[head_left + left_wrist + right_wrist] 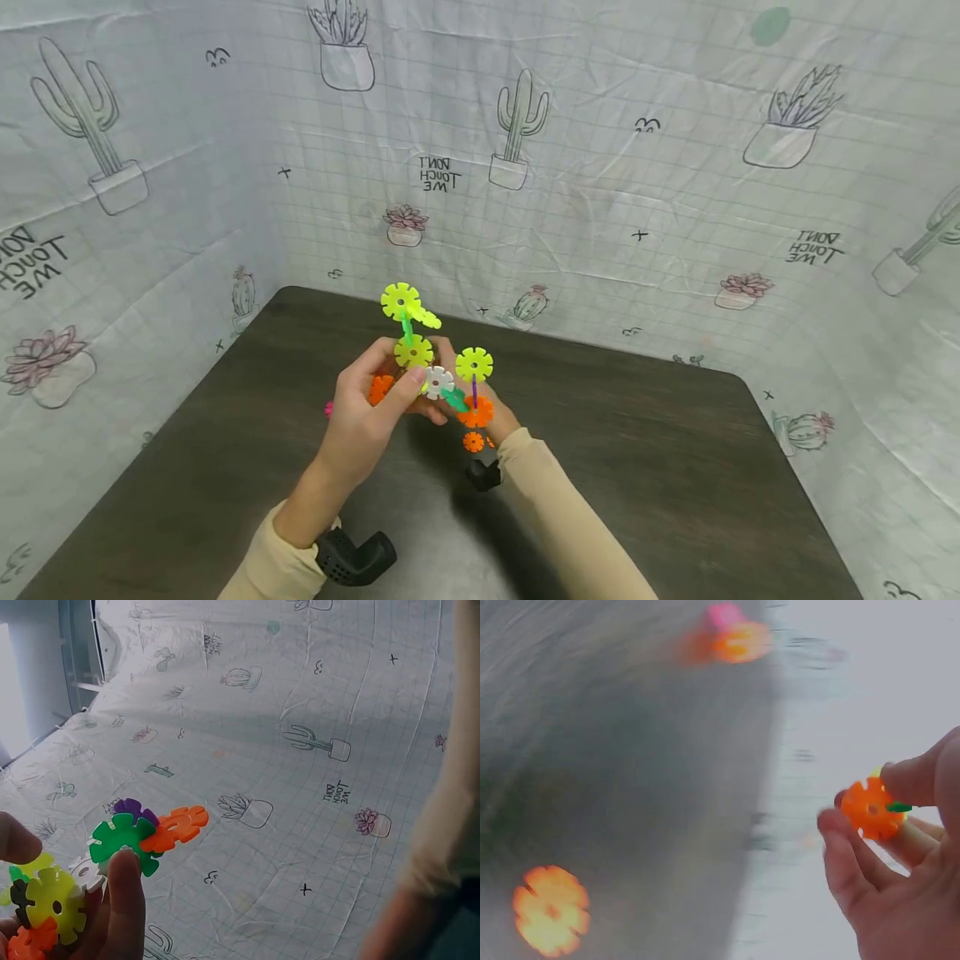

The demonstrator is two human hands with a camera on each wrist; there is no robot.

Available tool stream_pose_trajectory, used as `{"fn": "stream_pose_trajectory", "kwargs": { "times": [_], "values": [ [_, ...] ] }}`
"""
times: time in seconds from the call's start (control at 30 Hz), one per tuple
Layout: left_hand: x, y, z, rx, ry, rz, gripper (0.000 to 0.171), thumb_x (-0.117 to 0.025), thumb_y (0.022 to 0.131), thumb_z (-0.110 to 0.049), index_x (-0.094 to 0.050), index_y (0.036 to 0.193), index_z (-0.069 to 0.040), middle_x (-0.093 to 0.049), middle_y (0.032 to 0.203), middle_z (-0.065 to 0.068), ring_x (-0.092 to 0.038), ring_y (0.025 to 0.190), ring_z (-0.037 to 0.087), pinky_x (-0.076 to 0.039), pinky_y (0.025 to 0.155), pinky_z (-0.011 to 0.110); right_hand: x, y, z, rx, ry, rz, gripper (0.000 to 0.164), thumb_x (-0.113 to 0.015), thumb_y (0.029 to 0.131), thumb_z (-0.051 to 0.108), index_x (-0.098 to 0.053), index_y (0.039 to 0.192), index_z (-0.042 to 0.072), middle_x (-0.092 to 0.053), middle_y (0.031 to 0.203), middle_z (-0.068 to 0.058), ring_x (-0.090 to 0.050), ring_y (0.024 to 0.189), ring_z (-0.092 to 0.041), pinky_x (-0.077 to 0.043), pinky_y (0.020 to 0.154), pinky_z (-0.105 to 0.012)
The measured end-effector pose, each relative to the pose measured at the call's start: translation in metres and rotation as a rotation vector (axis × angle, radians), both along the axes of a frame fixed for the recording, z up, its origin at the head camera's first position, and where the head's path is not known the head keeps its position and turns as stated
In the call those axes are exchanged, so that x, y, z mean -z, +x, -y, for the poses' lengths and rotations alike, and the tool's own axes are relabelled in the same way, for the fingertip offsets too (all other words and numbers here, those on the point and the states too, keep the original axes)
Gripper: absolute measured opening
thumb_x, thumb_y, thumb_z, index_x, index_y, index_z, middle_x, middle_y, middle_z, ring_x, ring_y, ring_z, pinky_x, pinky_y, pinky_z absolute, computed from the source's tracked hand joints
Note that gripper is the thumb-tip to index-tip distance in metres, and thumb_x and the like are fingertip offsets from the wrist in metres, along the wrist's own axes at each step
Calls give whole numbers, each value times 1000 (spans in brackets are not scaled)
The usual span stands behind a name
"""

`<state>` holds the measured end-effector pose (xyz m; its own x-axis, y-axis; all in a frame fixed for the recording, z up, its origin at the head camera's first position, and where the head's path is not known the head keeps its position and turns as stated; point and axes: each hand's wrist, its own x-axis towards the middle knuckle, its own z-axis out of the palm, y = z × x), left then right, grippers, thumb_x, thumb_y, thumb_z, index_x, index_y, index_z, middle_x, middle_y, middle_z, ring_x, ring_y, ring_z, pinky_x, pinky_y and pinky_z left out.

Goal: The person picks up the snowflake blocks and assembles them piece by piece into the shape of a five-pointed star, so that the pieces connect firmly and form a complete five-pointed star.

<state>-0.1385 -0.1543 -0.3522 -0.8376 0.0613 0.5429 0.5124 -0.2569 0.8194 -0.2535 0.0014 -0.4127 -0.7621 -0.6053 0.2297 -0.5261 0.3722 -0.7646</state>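
In the head view, a linked figure of notched plastic snowflake discs is held above the table. My left hand [362, 425] pinches it with the thumb beside a white disc [438, 383] and a yellow disc [413, 352]. My right hand [463, 385] is behind the figure, partly hidden by it. Its thumb and fingers grip an orange disc [873, 809] with a green piece [898, 807] in the right wrist view. A yellow-green disc [401, 302] tops the figure. Green [124, 844], purple [136, 812] and orange [177, 829] discs branch off past a left finger in the left wrist view.
The dark table [615, 467] lies beneath both hands. A white cloth backdrop [585, 233] printed with cacti rises around its back and sides. Black wrist mounts [358, 558] jut out at the cuffs. A blurred orange disc [551, 910] shows low in the right wrist view.
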Motion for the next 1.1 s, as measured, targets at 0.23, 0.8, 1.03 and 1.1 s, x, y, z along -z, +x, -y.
{"fn": "stream_pose_trajectory", "kwargs": {
  "times": [0.23,0.8,1.03,1.1],
  "values": [
    [0,3,-9,-18,-52,46,24,-63,95,2,-54,117,9,-62,94,13,-70,65,25,-63,65,43,-47,14,-41,106,-164,37,40,-53,106,15,-41,141,1,-61,135,-22,-65,116,-36,-56,90,-39],
    [1,7,-29,-10,-93,38,20,-68,92,2,-56,108,4,-64,88,18,-71,60,26,-63,68,38,-107,95,-111,77,-515,76,42,-55,104,6,-51,146,5,-27,54,8,-26,47,-8,-26,45,-26],
    [3,7,-38,2,-116,35,19,-70,92,1,-60,108,1,-65,87,21,-72,63,25,-63,64,40,-106,104,-119,115,-464,48,44,-53,105,7,-48,148,12,-13,53,-1,-12,43,-18,-17,42,-36],
    [4,8,-41,7,-121,39,18,-71,92,0,-61,107,1,-66,86,20,-73,64,24,-63,64,39,-105,106,-121,123,-457,42,44,-53,105,7,-48,148,12,-13,53,-1,-13,43,-17,-21,45,-36]
  ]
}}
